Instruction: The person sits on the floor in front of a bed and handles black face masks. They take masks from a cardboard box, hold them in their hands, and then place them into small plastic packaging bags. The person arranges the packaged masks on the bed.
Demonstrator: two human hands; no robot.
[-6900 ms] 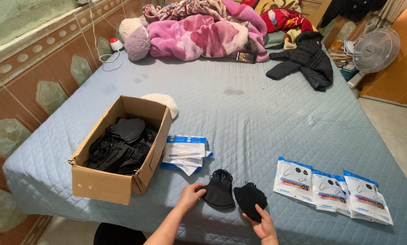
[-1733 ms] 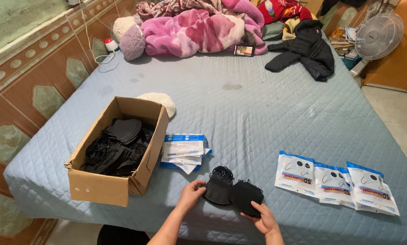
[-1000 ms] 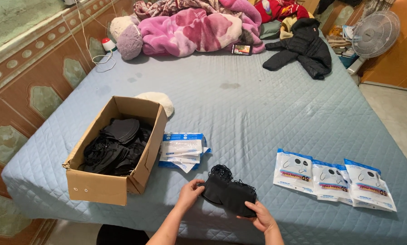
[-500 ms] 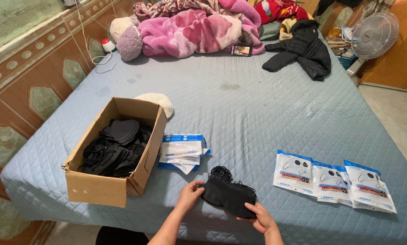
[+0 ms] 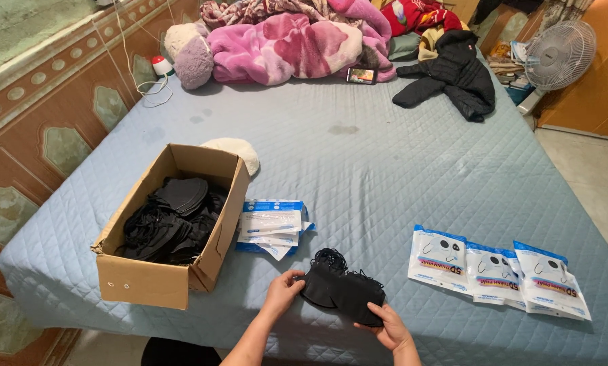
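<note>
Two bare hands clasp a small stack of black masks (image 5: pixel 341 291) at the near edge of a bed (image 5: pixel 399 169): the left hand (image 5: pixel 283 293) pinches the stack's left end, the right hand (image 5: pixel 388 327) grips its lower right corner from beneath. The masks rest low on the blue quilted cover, their ear loops bunched on top. Just left of them lies a loose pile of flat white-and-blue pouches (image 5: pixel 271 227), leaning against an open cardboard box (image 5: pixel 161 281) heaped with more black masks (image 5: pixel 172 217). A cream cap (image 5: pixel 239 150) sits behind the box. To the right, well apart from the hands, three filled packets (image 5: pixel 497 271) lie in an overlapping row, nothing between them and the stack. Farther up the bed are a black jacket (image 5: pixel 453 78), a phone (image 5: pixel 361 75), a pink blanket (image 5: pixel 290 47) and a plush toy (image 5: pixel 189 51). A fan (image 5: pixel 561 54) stands beyond the right edge.
</note>
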